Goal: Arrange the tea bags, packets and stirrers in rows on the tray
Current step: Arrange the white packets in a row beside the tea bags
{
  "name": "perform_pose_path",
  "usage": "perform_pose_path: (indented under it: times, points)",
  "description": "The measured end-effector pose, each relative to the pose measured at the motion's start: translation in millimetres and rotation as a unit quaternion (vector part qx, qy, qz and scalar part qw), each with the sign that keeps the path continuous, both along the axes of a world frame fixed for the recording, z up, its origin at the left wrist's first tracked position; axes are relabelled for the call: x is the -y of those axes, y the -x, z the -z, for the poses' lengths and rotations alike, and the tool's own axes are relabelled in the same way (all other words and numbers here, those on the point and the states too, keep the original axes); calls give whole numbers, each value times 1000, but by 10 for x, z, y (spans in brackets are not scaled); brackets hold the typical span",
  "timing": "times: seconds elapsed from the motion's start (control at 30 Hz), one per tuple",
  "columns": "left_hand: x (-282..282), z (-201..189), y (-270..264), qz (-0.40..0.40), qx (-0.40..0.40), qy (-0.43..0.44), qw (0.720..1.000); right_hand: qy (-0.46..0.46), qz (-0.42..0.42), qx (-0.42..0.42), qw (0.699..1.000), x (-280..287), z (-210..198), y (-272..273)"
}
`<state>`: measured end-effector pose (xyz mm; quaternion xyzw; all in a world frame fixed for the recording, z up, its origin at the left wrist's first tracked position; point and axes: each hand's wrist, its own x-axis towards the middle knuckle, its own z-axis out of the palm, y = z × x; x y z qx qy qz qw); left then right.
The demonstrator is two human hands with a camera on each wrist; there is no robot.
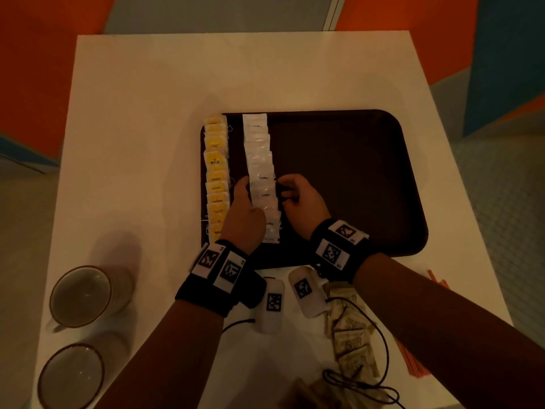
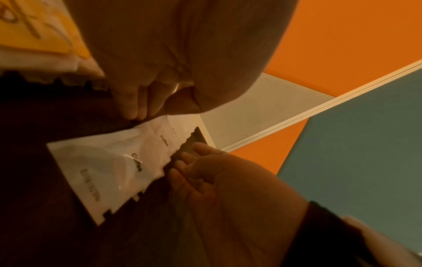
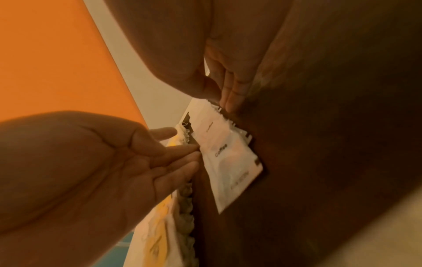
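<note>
On the dark tray point(image 1: 339, 178), a row of white coffee packets point(image 1: 261, 172) is laid overlapping beside a row of yellow tea bags point(image 1: 216, 175) at the tray's left edge; roughly ten tea bags can be made out, while the packets overlap too much to be counted surely. The packet row is flanked by both hands: the left hand point(image 1: 246, 214) is laid against its left side with fingers fairly straight, and the right hand point(image 1: 300, 199) is set at its right edge with fingers loosely bent, fingertips point(image 2: 200, 147) touching the serrated edge; nothing is seen clenched in either grip. The nearest packets are partly hidden by the left hand. On the white table point(image 1: 147, 113), tan packets point(image 1: 351, 335) lie heaped near the right forearm, orange stirrers point(image 1: 413, 364) are cut off by it, and two cups point(image 1: 79, 296) stand at the left.
</note>
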<state>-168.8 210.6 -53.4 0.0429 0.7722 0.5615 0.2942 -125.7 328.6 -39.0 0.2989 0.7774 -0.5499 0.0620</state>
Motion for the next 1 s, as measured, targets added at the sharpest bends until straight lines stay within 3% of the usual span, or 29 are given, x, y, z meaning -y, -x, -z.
perform_pose_path:
  times: [0.17, 0.4, 0.5, 0.77, 1.0]
  points:
    - [-46, -13, 89, 8, -22, 10, 1000, -1, -8, 5, 1000, -73, -7, 165]
    - [-63, -33, 156, 21, -15, 2, 1000, 68, -5, 1, 998, -31, -101, 227]
    - [-38, -60, 144, 24, -20, 0, 1000, 42, -1, 14, 999, -48, -114, 205]
    - [124, -250, -214, 15, 5, -13, 1000, -26, -28, 75, 996, -44, -35, -185]
    - [156, -242, -411, -6, 61, -39, 997, 26, -27, 99, 994, 183, 26, -403]
